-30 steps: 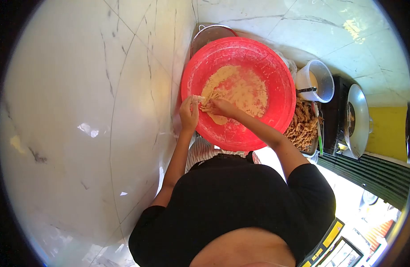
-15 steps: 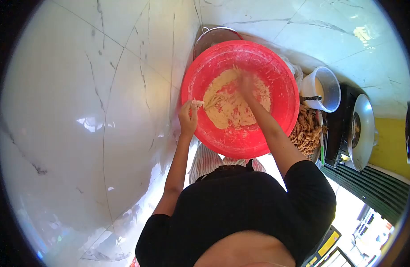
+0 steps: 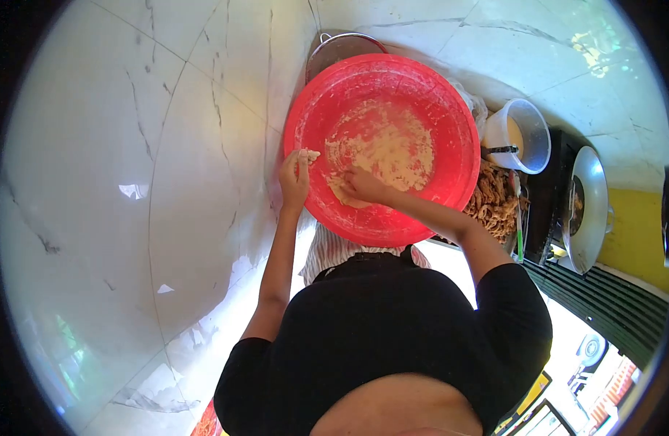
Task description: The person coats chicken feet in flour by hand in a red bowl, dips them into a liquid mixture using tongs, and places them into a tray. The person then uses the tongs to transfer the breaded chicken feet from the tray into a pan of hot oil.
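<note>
A large red basin (image 3: 451, 123) holds pale yellowish flour (image 3: 396, 145), spread unevenly over its bottom. My left hand (image 3: 295, 174) is at the basin's left rim, its fingers coated with pale dough or flour and bent together; whether anything lies between them is too small to tell. Inside the basin, at the lower left, my right hand (image 3: 358, 184) is closed in the flour near the wall. A small mound of flour (image 3: 343, 193) shows beside its fingers, and what they grip is hidden.
Right of the basin are a clear plastic bucket (image 3: 536, 138) with pale liquid, a pile of brown fried strips (image 3: 494, 205), green-handled tongs (image 3: 520, 236) and a metal wok (image 3: 594, 211). Behind the basin a round metal-rimmed sieve (image 3: 342, 49) leans by the tiled wall (image 3: 218, 94).
My right hand has moved from the upper middle of the basin to its lower left. The flour at the left has been shifted, baring more red. My left hand stays by the rim.
</note>
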{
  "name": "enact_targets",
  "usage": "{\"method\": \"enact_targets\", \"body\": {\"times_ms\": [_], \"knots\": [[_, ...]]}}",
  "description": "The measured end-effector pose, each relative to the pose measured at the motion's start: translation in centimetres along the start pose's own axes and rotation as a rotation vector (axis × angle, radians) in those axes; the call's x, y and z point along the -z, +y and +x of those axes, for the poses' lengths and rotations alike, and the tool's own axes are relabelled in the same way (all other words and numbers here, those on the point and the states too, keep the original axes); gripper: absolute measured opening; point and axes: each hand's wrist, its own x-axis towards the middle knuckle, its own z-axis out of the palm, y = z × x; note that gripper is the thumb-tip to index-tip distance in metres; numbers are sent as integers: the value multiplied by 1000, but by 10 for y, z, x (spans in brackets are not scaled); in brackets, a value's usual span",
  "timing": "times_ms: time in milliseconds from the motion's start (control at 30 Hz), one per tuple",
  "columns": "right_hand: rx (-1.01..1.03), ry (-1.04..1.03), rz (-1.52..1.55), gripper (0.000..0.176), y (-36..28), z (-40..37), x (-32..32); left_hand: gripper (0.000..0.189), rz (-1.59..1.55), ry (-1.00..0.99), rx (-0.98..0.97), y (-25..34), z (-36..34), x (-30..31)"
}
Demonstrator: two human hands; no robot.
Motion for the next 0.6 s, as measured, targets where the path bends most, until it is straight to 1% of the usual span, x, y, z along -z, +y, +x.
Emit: {"method": "enact_targets", "body": {"times_ms": [67, 100, 167, 200, 267, 300, 367, 400, 467, 500, 567, 600], "knots": [[-65, -435, -314, 36, -22, -20, 22, 29, -14, -7, 14, 2, 0, -1], [-73, -432, -314, 36, -19, -30, 16, 29, -38, 2, 21, 4, 0, -1], [-449, -408, -137, 44, -7, -46, 0, 28, -67, 3, 26, 3, 0, -2], [-456, -402, -138, 44, -7, -45, 6, 28, -59, 13, 17, 1, 0, -2], [-671, -833, 135, 48, -7, -34, 26, 28, -53, 15, 3, -1, 0, -2], [-675, -826, 137, 48, -4, -31, 29, 28, -55, 17, 11, 0, 0, -2], [-682, -866, 284, 52, -1, -27, 32, 28, -55, 17, 15, 1, 0, -3], [-682, -862, 286, 52, -8, -27, 40, 29, -70, 18, 29, 0, 0, -3], [-633, -411, 575, 53, -34, -29, 71, 29, -84, 19, 44, 2, -1, -3], [-633, -411, 576, 53, -34, -27, 78, 28, -53, 7, 45, 5, 0, -3], [-593, -387, 415, 49, -24, -18, 93, 27, -20, -5, 46, 7, 0, -3], [-593, -387, 418, 49, -10, -22, 90, 25, 44, -17, -19, 7, 1, -4]]}}
